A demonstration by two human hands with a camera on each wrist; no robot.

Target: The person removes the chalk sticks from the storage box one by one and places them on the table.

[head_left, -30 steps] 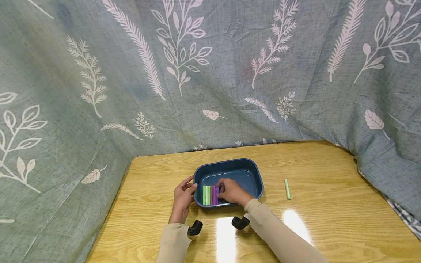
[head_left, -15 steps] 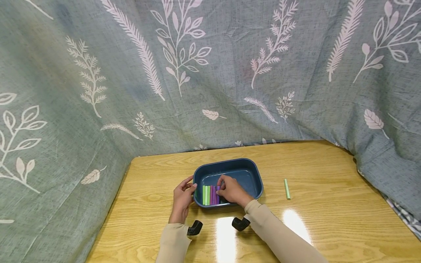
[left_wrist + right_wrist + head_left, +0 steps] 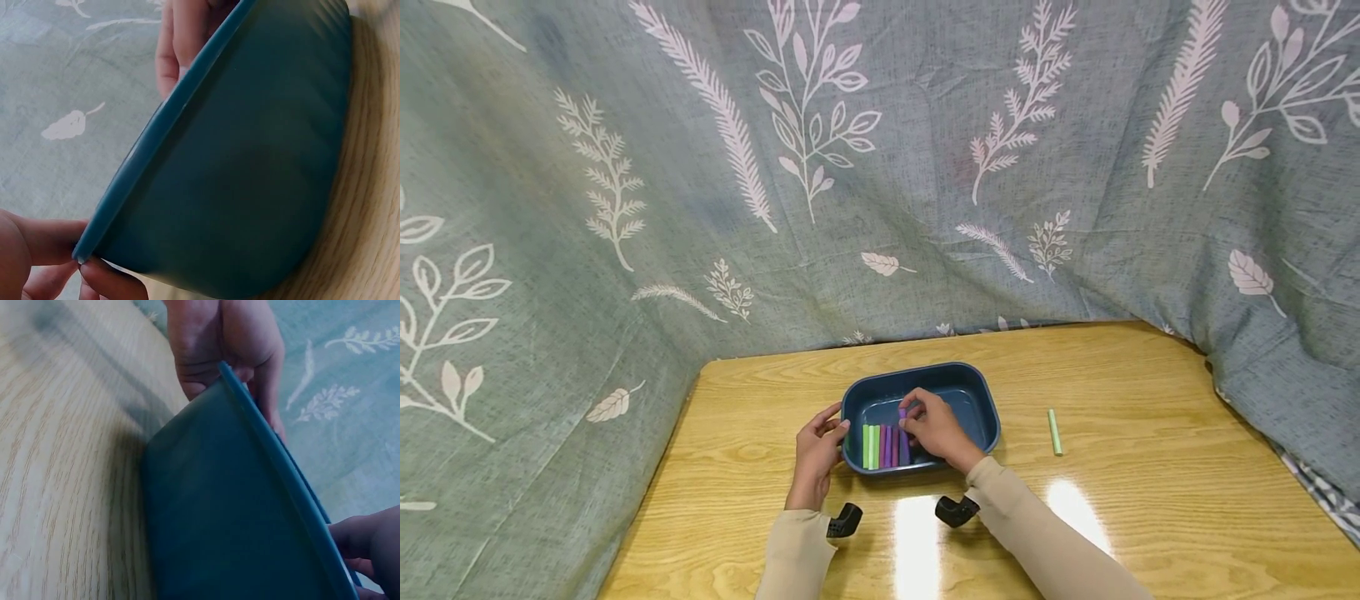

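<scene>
My left hand (image 3: 816,454) holds the near left corner of a dark blue plastic tray (image 3: 917,372), thumb and fingers on either side of its rim. Inside, a row of green chalk sticks (image 3: 870,447) and purple chalk sticks (image 3: 891,448) lies side by side along the left part. My right hand (image 3: 936,427) reaches over the tray and pinches a purple chalk stick (image 3: 903,412), whose top shows between thumb and finger. The thumb hides part of it. In both wrist views the tray's outer wall (image 3: 237,144) blocks the chalk.
A lone pale green chalk stick (image 3: 1055,432) lies on the wooden table (image 3: 1135,400) right of the tray. A grey leaf-patterned cloth (image 3: 880,183) hangs behind and at the sides. Black wrist-camera mounts (image 3: 845,521) stick out from both sleeves.
My right hand has shifted slightly back and right, lifting at the row's right end with a purple chalk stick in its fingertips. More purple sticks now show. The left hand stays put.
</scene>
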